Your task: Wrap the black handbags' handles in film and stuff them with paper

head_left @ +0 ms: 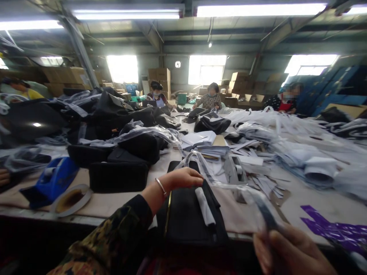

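A black bag [186, 217] lies on the table edge in front of me, with a gold zipper along its left side and a white wrapped piece [205, 206] on top. My left hand [185, 178] is over the bag's far end, fingers stretched out to the right. Beside its fingertips runs a strap wrapped in clear plastic [208, 173], looping from the bag toward the right. At lower right, my right hand [289, 248] is closed around the dark, plastic-covered end of this strap, slightly blurred.
A blue tape dispenser [53, 179] and a tape roll [71, 200] sit at left, near piled black bags [119, 177]. Beyond the bag are a grey tape dispenser [235, 170] and stacked papers [205, 141]. Purple plastic [332, 227] lies right. Several people work across the table.
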Action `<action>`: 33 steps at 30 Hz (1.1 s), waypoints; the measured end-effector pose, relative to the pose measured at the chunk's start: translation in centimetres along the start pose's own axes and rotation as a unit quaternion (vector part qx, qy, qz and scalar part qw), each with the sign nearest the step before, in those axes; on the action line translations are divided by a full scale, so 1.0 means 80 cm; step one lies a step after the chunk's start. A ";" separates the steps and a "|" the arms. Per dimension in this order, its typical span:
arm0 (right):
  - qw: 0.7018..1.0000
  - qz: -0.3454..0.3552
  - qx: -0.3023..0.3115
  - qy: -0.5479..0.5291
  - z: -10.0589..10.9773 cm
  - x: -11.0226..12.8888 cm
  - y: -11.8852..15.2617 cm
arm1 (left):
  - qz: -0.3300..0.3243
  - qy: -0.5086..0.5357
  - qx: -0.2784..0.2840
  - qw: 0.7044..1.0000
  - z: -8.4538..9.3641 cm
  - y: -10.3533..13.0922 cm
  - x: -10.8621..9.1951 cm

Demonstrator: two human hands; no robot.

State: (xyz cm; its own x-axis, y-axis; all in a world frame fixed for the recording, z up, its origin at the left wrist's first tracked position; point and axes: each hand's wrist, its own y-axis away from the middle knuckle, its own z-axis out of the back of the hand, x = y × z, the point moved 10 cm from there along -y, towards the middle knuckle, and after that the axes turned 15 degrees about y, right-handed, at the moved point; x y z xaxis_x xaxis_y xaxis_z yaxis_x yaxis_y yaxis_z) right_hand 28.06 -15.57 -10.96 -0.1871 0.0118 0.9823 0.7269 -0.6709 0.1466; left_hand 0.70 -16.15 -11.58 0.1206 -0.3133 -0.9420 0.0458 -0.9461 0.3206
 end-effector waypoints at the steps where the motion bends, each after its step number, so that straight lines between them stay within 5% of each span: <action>1: 1.000 -0.003 0.007 -0.006 -0.019 0.004 -0.008 | -0.029 -0.025 0.070 0.997 -0.034 0.016 -0.009; 4: 1.000 -0.005 0.023 0.011 -0.071 0.025 -0.044 | -0.083 0.009 0.186 0.979 -0.108 0.064 -0.028; 6: 0.998 -0.010 0.039 0.045 -0.099 0.036 -0.068 | -0.106 0.070 0.158 0.979 -0.118 0.078 -0.035; 11: 0.987 0.018 0.056 0.149 -0.124 0.035 -0.099 | -0.231 0.144 -0.097 0.957 -0.041 0.096 -0.055; 14: 0.960 0.106 -0.054 0.254 -0.098 0.050 -0.097 | -0.304 0.149 -0.209 0.917 0.009 0.125 -0.065; 16: 0.960 0.106 -0.114 0.234 -0.083 0.054 -0.091 | -0.332 0.150 -0.258 0.895 0.027 0.144 -0.063; 19: 0.998 -0.005 0.002 0.063 -0.118 0.032 -0.093 | -0.353 0.142 -0.256 0.889 0.019 0.157 -0.052; 21: 0.990 -0.077 0.096 -0.068 -0.157 0.027 -0.090 | -0.357 0.140 -0.212 0.899 -0.002 0.157 -0.041; 24: 0.980 -0.098 0.114 -0.130 -0.179 0.036 -0.099 | -0.336 0.130 -0.147 0.921 -0.030 0.157 -0.025; 28: 0.995 -0.012 0.062 0.072 -0.167 0.052 -0.117 | -0.279 0.140 -0.152 0.938 -0.029 0.159 -0.007; 33: 0.948 0.078 -0.003 0.308 -0.161 0.068 -0.120 | -0.260 0.162 -0.192 0.932 -0.013 0.156 0.000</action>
State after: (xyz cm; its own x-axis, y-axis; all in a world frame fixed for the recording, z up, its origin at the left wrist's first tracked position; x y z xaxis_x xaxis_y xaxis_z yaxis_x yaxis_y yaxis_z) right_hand 11.55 -18.65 -8.54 -0.4293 -0.5225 0.7367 0.7745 -0.6325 0.0027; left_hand 2.31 -27.87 -7.45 0.2741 0.2795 -0.9202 0.5264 -0.8444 -0.0996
